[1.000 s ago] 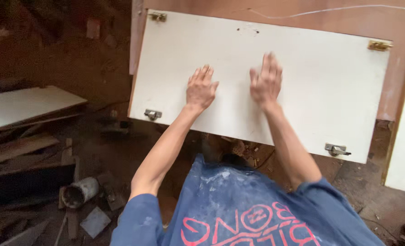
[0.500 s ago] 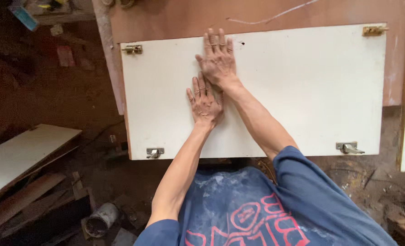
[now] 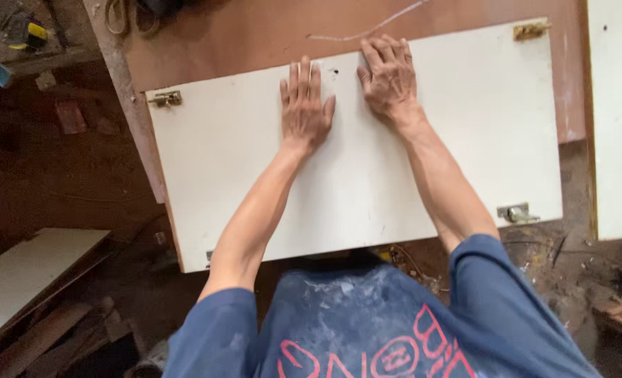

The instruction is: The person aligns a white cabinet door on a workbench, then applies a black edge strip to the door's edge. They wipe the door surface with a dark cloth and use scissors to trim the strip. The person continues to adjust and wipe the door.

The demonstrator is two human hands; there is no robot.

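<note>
pressing: both hands lie flat, palms down and fingers spread, on a white panel [image 3: 255, 175]; they grip nothing.
left hand [image 3: 304, 105]: open, resting near the far edge of the panel, a little left of its middle.
right hand [image 3: 389, 75]: open as well, just beside the left one, fingertips reaching the far edge.
panel place: it lies tilted on a brown board surface [image 3: 241, 35]; its near left corner hangs out over the dark floor.
fittings: a brass hinge at the far left corner [image 3: 164, 99], another at the far right corner [image 3: 531, 30], a metal hinge at the near right [image 3: 517, 213].
small hole [image 3: 335, 71]: a dark dot between the two hands.
risk: i judge the panel may slide or tip, because one corner has no support and the hands only push down.
risk 2: a hinge could scratch the board if the panel turns.
hidden: the near middle edge is covered by the blue shirt [image 3: 367, 322]; a fourth fitting at the near left is hardly visible.
cut off: a second white panel [image 3: 619, 119] at the right leaves the picture.
unclear: the tools at the far left are too small to tell.
</note>
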